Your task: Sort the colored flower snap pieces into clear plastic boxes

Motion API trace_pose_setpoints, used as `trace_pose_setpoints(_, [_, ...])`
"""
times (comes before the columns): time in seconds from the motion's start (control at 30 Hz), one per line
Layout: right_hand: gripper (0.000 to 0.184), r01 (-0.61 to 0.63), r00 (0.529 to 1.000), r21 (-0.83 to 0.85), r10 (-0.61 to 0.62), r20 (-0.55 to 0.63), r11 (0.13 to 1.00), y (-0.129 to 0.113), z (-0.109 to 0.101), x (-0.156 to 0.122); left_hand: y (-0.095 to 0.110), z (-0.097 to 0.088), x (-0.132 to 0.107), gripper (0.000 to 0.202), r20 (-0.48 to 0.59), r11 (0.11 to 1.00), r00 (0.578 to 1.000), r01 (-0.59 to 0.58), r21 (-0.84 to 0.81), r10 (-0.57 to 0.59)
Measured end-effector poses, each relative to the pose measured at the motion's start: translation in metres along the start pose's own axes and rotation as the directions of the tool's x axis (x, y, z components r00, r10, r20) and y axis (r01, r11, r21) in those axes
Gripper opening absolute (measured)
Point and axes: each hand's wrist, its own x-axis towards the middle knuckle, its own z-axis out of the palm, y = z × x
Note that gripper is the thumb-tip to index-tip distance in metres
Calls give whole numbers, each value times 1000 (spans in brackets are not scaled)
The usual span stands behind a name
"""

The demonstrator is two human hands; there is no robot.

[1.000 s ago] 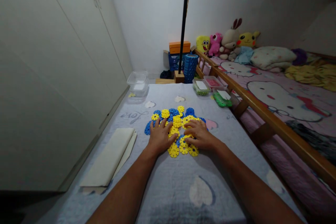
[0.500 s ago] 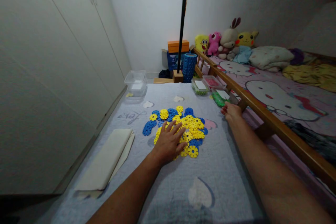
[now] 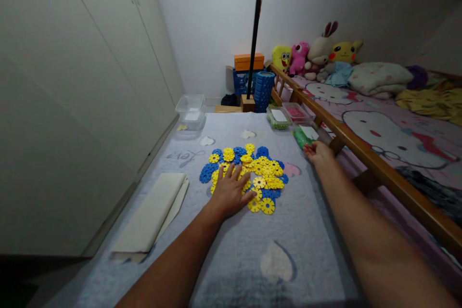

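My left hand [image 3: 231, 191] lies palm down, fingers spread, on a loose pile of yellow notched plastic discs [image 3: 267, 205]. Blue notched discs [image 3: 208, 172] lie around and under the yellow ones, some stacked and overlapping. Part of the pile is hidden beneath that hand. Reaching far to the right, my right hand [image 3: 319, 153] has its bent fingers at the near corner of a clear plastic container [image 3: 303, 136] with green contents and a white label. The fingers look closed on its edge, though the grip is partly hidden.
A container with light green pieces [image 3: 277, 118] and one with red pieces [image 3: 295, 112] stand behind. Clear tubs [image 3: 190, 109] are at the far left. Folded cream cloth [image 3: 151, 214] lies front left. A wooden bed rail [image 3: 346, 139] borders the right; a black pole [image 3: 254, 33] rises behind.
The view has shifted slightly. My right hand's fingers have come a little closer against the green container's corner. My left hand stays on the pile of discs.
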Motion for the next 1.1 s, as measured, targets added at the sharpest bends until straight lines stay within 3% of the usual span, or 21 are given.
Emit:
trace_pose_setpoints(0.17, [27, -95, 993, 73, 99, -56, 993, 18, -4, -35, -5, 0, 9, 51, -143, 1000, 990, 11, 4, -10])
trace_pose_setpoints(0.37, [24, -148, 989, 186, 148, 16, 971, 39, -7, -86, -3, 1, 25, 52, -95, 999, 994, -42, 19, 43])
trace_pose_setpoints(0.57, [26, -163, 976, 203, 128, 175, 966, 52, -1, -128, -5, -3, 34, 54, -137, 976, 971, 205, 66, -195])
trace_pose_setpoints(0.67, [31, -190, 957, 172, 143, 254, 967, 54, 1, -148, -2, -7, 30, 47, -204, 969, 948, 247, -21, -246])
trace_pose_setpoints(0.77, [38, -215, 926, 127, 161, 341, 968, 56, 6, -167, 7, -10, 27, 31, -237, 942, 938, 183, -281, -253])
trace_pose_setpoints(0.83, [41, -228, 908, 115, 168, 384, 967, 58, 10, -178, 13, -10, 25, 21, -207, 826, 930, 147, -545, -302])
trace_pose_setpoints(0.93, [43, -246, 878, 87, 184, 441, 965, 63, 19, -194, 20, -8, 23, 24, -82, 478, 894, 156, -864, -440])
trace_pose_setpoints(1.03, [44, -248, 834, 22, 202, 513, 968, 67, 23, -204, 22, -7, 19, 44, 83, 139, 822, 193, -971, -563])
trace_pose_setpoints(1.1, [42, -241, 778, -87, 246, 579, 967, 65, 19, -206, 21, -7, 16, 57, 158, -6, 781, 194, -981, -604])
